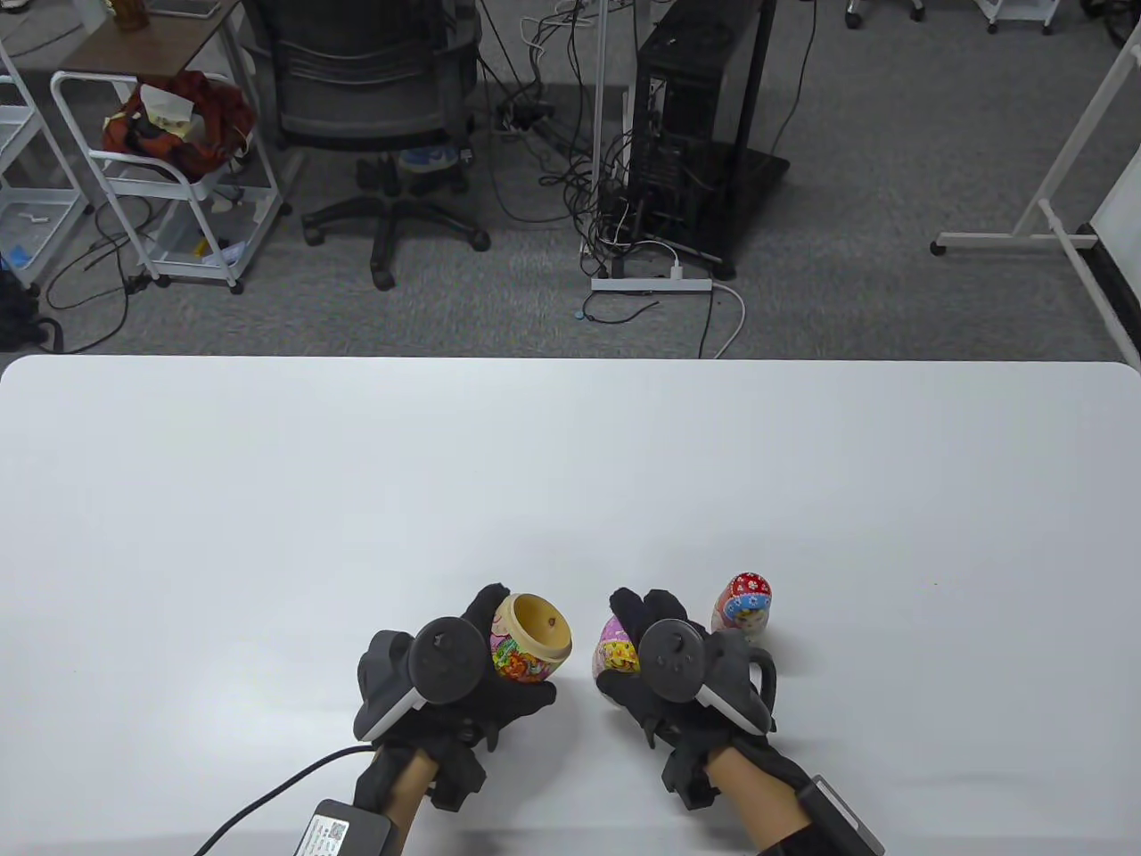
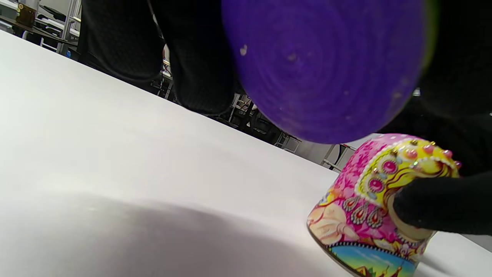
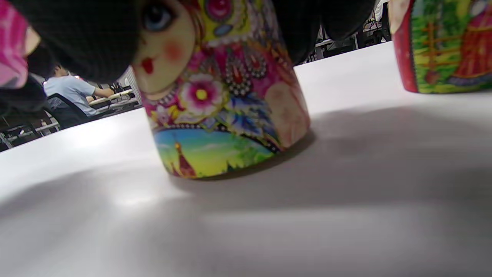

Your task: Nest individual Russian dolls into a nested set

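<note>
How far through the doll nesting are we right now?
Early to midway, by the look of it. Nothing visibly nested yet. In hand: the left hand holds an open doll half, its hollow showing, while the right hand grips the pink doll top, which rests on the table. Left: joining those pieces and dealing with the closed red doll standing beside the right hand.
</note>
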A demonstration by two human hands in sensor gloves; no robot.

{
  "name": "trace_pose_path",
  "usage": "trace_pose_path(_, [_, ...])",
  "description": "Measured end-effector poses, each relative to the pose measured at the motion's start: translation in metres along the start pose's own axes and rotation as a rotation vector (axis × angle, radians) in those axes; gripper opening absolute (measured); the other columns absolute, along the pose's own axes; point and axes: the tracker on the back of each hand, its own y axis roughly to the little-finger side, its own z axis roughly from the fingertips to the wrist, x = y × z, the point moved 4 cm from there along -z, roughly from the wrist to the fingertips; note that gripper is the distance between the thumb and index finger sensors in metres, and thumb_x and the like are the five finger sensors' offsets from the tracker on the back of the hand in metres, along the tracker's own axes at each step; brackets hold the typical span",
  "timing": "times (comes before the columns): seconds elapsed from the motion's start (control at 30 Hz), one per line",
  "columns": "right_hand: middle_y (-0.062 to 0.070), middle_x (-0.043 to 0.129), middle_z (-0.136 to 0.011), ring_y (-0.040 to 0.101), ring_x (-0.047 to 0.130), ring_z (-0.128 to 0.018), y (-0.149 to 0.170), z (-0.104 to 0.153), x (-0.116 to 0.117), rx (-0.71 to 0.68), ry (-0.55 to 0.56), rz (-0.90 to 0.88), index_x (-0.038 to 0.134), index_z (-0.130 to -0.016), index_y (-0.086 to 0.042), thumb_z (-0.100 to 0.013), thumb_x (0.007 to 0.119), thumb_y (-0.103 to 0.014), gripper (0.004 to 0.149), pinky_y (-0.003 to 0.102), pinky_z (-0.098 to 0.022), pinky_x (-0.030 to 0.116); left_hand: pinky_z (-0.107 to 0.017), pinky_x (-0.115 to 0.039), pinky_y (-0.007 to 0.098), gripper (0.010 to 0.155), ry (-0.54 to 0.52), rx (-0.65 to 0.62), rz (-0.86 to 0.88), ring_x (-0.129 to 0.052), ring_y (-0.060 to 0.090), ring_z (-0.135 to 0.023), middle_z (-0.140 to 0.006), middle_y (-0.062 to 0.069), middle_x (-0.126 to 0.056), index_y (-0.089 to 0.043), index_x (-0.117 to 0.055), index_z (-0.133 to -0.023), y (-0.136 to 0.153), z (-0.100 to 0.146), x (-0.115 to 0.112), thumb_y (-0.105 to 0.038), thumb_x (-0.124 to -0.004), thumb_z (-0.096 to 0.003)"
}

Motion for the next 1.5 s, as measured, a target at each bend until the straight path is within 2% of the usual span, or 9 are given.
trace_pose_path(0.17, [0.014,0.026,-0.110,0.037,0.059,-0.100,0.001,-0.001,0.006,0.005,-0.041,0.002,0.013,-0.099,-0.041,-0.042,0.082,-0.057,0.090,0.057,-0.074,0.053,-0.067,-0.074,0.055,0.116,0.002,-0.005,0.001,-0.090,0.024,-0.089,-0.104,0.003,-0.072,-0.016,-0.031,-0.108,-0.001,-0.001,0.000,-0.081,-0.086,-0.0294])
trace_pose_path(0.23, [0.011,0.014,-0.111,0.039,0.043,-0.105,0.001,0.000,-0.001,-0.017,-0.049,-0.030,0.007,-0.099,-0.041,-0.042,0.077,-0.062,0.093,0.060,-0.076,0.046,-0.067,-0.074,0.055,0.116,0.000,-0.010,-0.001,-0.089,0.025,-0.090,-0.105,0.003,-0.072,-0.016,-0.031,-0.108,-0.002,0.000,-0.001,-0.081,-0.086,-0.0292])
trace_pose_path(0.37, [0.008,0.019,-0.113,0.037,0.039,-0.107,0.009,0.013,-0.060,-0.012,0.247,-0.165,0.021,-0.101,-0.041,-0.045,0.072,-0.060,0.078,0.058,-0.077,0.044,-0.068,-0.074,0.055,0.116,-0.010,-0.032,-0.016,-0.088,0.025,-0.090,-0.105,0.003,-0.072,-0.016,-0.031,-0.108,-0.008,0.001,0.001,-0.081,-0.086,-0.0292])
trace_pose_path(0.5, [0.006,0.019,-0.114,0.036,0.033,-0.108,0.041,0.019,-0.088,0.111,0.365,-0.251,0.025,-0.101,-0.045,-0.047,0.072,-0.057,0.072,0.060,-0.078,0.039,-0.068,-0.073,0.055,0.116,-0.022,-0.044,-0.030,-0.088,0.025,-0.091,-0.105,0.003,-0.071,-0.016,-0.031,-0.108,-0.012,0.002,0.001,-0.081,-0.086,-0.0291])
trace_pose_path(0.67, [0.006,0.013,-0.114,0.039,0.024,-0.107,0.090,0.011,-0.068,0.357,0.199,-0.157,0.027,-0.100,-0.052,-0.048,0.071,-0.058,0.068,0.062,-0.077,0.034,-0.070,-0.070,0.058,0.116,-0.017,-0.043,-0.023,-0.085,0.027,-0.093,-0.106,0.003,-0.071,-0.016,-0.031,-0.108,-0.013,0.003,0.000,-0.081,-0.085,-0.0290])
trace_pose_path(0.83, [0.011,0.029,-0.115,0.043,0.054,-0.102,0.103,0.004,-0.050,0.401,0.077,-0.160,0.029,-0.100,-0.053,-0.049,0.072,-0.055,0.066,0.059,-0.073,0.052,-0.070,-0.069,0.058,0.116,-0.012,-0.040,-0.025,-0.084,0.027,-0.094,-0.106,0.003,-0.071,-0.016,-0.031,-0.108,-0.014,0.003,0.000,-0.081,-0.085,-0.0292])
trace_pose_path(0.93, [0.010,0.042,-0.112,0.038,0.068,-0.097,0.103,0.005,-0.053,0.413,0.122,-0.149,0.035,-0.099,-0.053,-0.051,0.072,-0.048,0.061,0.056,-0.071,0.060,-0.070,-0.067,0.060,0.116,-0.010,-0.039,-0.028,-0.084,0.028,-0.094,-0.106,0.003,-0.071,-0.016,-0.031,-0.108,-0.014,0.003,0.000,-0.081,-0.085,-0.0293])
trace_pose_path(1.3, [0.011,0.053,-0.108,0.037,0.077,-0.090,0.079,0.013,-0.079,0.282,0.312,-0.221,0.045,-0.098,-0.046,-0.049,0.074,-0.046,0.057,0.054,-0.067,0.066,-0.070,-0.067,0.059,0.116,-0.016,-0.040,-0.039,-0.085,0.026,-0.092,-0.106,0.004,-0.071,-0.016,-0.030,-0.108,-0.014,0.003,0.000,-0.080,-0.086,-0.0292])
trace_pose_path(1.5, [0.007,0.049,-0.108,0.032,0.076,-0.090,0.024,0.036,-0.110,-0.036,0.544,-0.366,0.039,-0.098,-0.044,-0.048,0.070,-0.049,0.058,0.051,-0.068,0.067,-0.070,-0.068,0.058,0.116,-0.040,-0.059,-0.076,-0.084,0.027,-0.094,-0.107,0.004,-0.069,-0.017,-0.029,-0.108,-0.020,0.004,0.001,-0.078,-0.087,-0.0293])
